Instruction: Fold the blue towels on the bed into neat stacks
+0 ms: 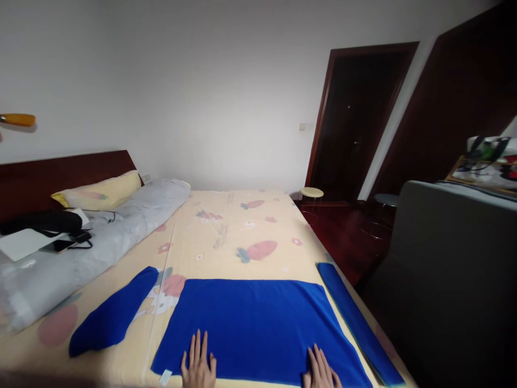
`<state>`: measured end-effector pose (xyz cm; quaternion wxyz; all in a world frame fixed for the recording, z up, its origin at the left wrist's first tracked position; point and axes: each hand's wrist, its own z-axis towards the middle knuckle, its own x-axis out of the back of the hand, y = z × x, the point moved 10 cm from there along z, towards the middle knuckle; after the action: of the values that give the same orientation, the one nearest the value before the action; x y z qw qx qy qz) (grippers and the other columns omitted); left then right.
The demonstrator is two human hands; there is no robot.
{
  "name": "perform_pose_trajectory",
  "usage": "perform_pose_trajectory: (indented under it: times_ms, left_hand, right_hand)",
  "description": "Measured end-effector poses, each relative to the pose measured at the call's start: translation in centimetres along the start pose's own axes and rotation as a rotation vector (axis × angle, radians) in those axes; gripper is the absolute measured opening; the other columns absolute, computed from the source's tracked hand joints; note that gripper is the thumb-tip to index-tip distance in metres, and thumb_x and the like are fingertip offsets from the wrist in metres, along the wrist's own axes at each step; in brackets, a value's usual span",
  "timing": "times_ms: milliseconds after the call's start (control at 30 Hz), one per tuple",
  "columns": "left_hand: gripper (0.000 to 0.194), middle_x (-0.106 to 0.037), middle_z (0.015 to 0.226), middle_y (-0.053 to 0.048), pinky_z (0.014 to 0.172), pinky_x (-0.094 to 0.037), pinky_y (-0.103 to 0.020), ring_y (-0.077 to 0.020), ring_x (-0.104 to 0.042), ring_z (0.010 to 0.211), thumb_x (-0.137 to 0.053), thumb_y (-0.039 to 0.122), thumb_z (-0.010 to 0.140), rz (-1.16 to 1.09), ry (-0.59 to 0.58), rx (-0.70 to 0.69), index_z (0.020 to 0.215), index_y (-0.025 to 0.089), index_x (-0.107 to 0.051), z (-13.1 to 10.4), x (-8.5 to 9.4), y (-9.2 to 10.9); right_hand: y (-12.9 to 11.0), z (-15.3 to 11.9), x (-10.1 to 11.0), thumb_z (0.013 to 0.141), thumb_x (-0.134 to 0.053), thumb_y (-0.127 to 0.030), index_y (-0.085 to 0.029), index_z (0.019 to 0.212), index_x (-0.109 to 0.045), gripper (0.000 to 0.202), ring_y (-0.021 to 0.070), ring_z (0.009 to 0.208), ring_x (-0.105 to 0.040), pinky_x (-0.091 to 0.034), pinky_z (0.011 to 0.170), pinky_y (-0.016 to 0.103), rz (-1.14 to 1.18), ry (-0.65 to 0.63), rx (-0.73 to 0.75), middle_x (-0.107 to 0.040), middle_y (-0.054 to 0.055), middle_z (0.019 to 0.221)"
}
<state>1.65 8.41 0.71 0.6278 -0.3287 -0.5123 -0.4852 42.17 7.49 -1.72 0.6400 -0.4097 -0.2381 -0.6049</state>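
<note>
A blue cloth (258, 323), like a towel, lies spread flat on the bed near its front edge, with a small white tag (165, 377) at its near left corner. My left hand (198, 364) rests on the cloth's near left part, fingers stretched out. On the near right part lies my right hand (320, 372), its fingers extended too; the bottom of the picture cuts it off. To the right, a blue cloth folded into a long narrow strip (359, 323) runs along the bed's edge. A bunched blue cloth (115, 312) lies to the left.
The bed has a cream sheet (218, 231) with a carrot print. A grey quilt (133, 226), a yellow pillow (100, 191), a white laptop-like slab (28, 242) and a phone (64, 245) are at left. Stools (311, 192) and a dark grey panel (452, 280) stand right.
</note>
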Motion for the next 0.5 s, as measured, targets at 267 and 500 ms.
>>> perform_pose_trajectory:
  times_ms: [267,500]
  left_hand:
    - [0.056,-0.035,0.153,-0.002,0.114,-0.025,-0.045,-0.02,-0.034,0.14,-0.032,0.03,0.086,0.035,-0.032,0.006,0.141,0.027,-0.039,0.0,0.9,0.2]
    - [0.056,-0.036,0.153,-0.001,0.113,-0.026,-0.044,-0.0197,-0.034,0.14,-0.033,0.03,0.085,0.088,-0.067,0.022,0.141,0.028,-0.039,0.2,0.5,0.0]
  right_hand:
    - [-0.4,0.2,0.1,0.08,-0.038,-0.031,-0.018,0.122,-0.062,0.051,0.0273,0.121,-0.055,-0.039,0.094,0.041,-0.033,-0.006,0.024,-0.057,0.01,0.135]
    - [-0.9,0.5,0.9,0.082,-0.035,-0.03,-0.017,0.119,-0.063,0.049,0.0261,0.12,-0.057,-0.04,0.095,0.042,-0.023,0.013,-0.005,-0.058,0.012,0.133]
